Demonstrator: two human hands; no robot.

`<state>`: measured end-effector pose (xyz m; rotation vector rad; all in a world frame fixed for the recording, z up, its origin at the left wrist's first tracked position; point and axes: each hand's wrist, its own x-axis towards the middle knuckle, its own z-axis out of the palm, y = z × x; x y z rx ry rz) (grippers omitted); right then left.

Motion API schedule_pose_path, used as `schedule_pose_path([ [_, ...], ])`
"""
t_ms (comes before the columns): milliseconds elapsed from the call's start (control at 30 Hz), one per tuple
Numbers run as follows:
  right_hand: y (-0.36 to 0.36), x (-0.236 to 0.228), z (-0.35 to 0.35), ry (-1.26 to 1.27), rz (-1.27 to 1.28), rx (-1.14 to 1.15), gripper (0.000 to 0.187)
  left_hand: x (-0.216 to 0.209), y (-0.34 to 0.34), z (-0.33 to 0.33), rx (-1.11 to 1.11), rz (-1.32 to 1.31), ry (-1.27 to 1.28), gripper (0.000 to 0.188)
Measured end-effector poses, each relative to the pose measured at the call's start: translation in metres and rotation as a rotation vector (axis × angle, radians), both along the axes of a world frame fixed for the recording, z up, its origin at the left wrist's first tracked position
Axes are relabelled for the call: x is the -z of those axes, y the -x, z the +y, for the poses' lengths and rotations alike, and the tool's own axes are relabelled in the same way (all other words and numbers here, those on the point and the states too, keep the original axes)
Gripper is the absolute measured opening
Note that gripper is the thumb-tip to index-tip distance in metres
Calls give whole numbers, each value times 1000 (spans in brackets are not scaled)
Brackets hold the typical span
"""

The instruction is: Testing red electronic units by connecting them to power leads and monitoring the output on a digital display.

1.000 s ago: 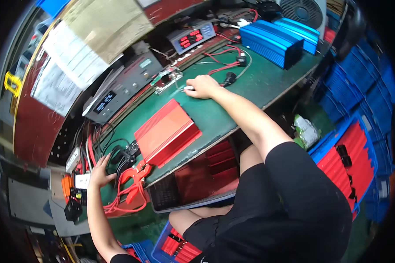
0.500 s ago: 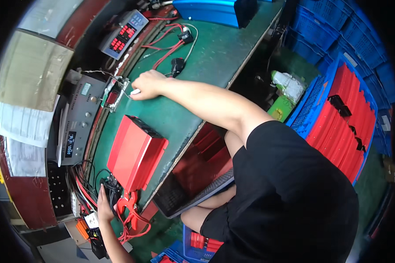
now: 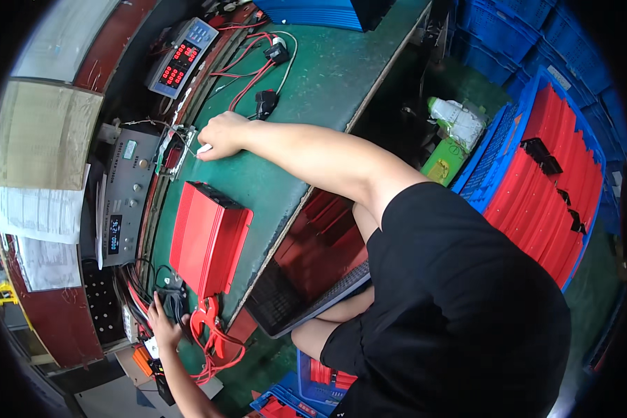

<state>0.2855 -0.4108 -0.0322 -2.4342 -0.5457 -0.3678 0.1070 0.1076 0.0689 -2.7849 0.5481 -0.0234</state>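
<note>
My right hand [image 3: 223,134] is closed on a small white object [image 3: 203,148], mostly covered by my fingers, beside a metal bracket [image 3: 182,151] at the bench's back edge. My left hand [image 3: 164,326] is open with fingers apart, next to black cables and clips [image 3: 175,296]; whether it touches them I cannot tell. Between my hands a red finned metal case [image 3: 205,240] lies on the green bench. A red clamp [image 3: 206,318] with red cable sits against its near end.
A grey power supply [image 3: 125,198] and a meter with red digits [image 3: 181,59] line the back. A black plug [image 3: 265,103] with red wires and a blue case [image 3: 310,12] lie farther right. Blue crates of red cases [image 3: 547,198] stand behind the bench edge.
My left hand has spread its fingers beside the black cables. My right hand keeps its grip at the same spot by the bracket. The whole view has shifted slightly.
</note>
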Motion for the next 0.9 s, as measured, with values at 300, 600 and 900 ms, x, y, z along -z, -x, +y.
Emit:
schedule_pose_path([
  [300, 2, -1, -5, 2, 11, -39, 49, 20, 62, -17, -106, -287, 560, 32],
  [600, -1, -4, -5, -16, 47, 1, 52, 51, 127, -78, -166, -133, 229, 99],
  [900, 3, -3, -8, -48, 54, -27, 54, 52, 136, -34, -265, -206, 305, 93],
])
